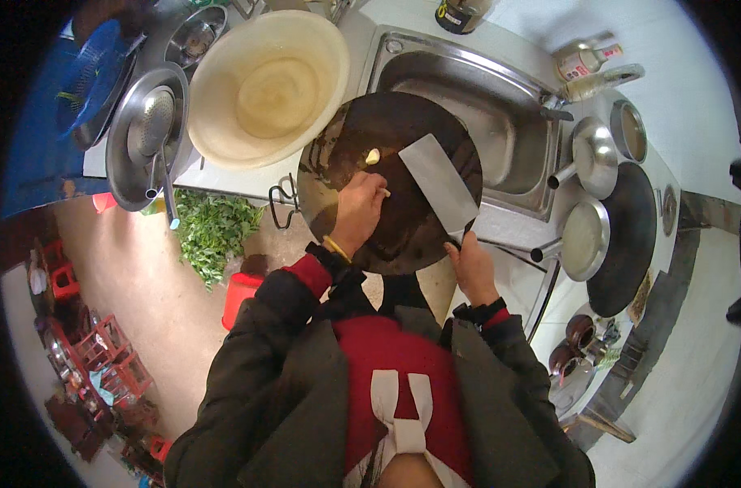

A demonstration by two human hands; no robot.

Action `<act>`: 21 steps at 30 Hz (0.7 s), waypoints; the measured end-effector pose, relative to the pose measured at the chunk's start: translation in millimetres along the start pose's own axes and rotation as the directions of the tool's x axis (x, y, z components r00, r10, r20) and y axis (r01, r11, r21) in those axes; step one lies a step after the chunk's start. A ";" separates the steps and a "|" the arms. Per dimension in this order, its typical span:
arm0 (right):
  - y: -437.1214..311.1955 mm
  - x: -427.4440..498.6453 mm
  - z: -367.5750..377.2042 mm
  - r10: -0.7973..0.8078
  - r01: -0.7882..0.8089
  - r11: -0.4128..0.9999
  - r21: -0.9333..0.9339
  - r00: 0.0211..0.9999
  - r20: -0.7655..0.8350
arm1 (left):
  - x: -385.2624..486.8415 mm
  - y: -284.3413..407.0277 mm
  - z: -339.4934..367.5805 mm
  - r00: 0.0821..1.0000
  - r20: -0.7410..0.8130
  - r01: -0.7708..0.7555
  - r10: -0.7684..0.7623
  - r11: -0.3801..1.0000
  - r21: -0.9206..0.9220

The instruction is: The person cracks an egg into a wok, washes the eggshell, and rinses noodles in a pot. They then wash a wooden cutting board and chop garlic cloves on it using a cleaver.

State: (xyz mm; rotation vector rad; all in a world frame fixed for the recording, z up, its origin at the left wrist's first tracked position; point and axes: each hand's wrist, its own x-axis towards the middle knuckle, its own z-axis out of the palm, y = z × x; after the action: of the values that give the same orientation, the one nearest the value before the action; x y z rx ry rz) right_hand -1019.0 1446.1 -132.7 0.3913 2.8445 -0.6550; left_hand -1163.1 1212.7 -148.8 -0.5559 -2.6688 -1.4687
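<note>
A dark round cutting board (407, 244) lies in front of me, its far right part over the edge of the sink. A peeled garlic clove (373, 157) rests on it, just beyond my left hand (359, 204). The fingers of that hand are drawn together, and a small pale piece (387, 193) shows at their tips; its kind is hard to make out. My right hand (473, 268) grips the dark handle of a cleaver (438, 183). The broad steel blade lies flat over the right side of the board, pointing away from me.
A large cream basin (269, 155) stands at the board's left, beside a steel bowl (115, 171) with a skimmer (153, 125). The steel sink (544, 204) is behind right. Ladles (585, 232) and a dark pan lid (626, 244) sit right. Leafy greens (214, 229) and a red bucket (239, 296) are below left.
</note>
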 end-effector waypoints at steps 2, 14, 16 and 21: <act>1.1 -2.3 1.1 0.059 -0.058 0.997 -0.044 0.998 0.033 | 1.2 0.2 -0.7 1.000 0.013 -0.002 0.002 1.000 0.018; 5.2 0.0 -2.3 0.034 -0.030 0.998 -0.060 0.997 0.075 | -0.4 -7.4 -2.9 0.998 0.032 0.053 -0.052 0.998 -0.035; 8.8 4.0 3.8 -0.010 0.010 0.999 -0.051 1.000 0.015 | 1.9 -7.1 -2.5 0.999 0.002 0.035 -0.035 0.999 -0.025; 7.2 -3.6 -5.7 -0.005 0.002 0.997 0.074 0.999 0.041 | -0.4 -6.8 -2.4 0.993 0.044 0.115 -0.112 0.990 -0.077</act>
State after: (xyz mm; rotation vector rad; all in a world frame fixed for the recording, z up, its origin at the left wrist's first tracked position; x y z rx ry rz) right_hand -1014.1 1454.2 -129.7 0.3799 2.7888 -0.7622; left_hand -1165.2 1207.3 -153.1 -0.4498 -2.7244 -1.6157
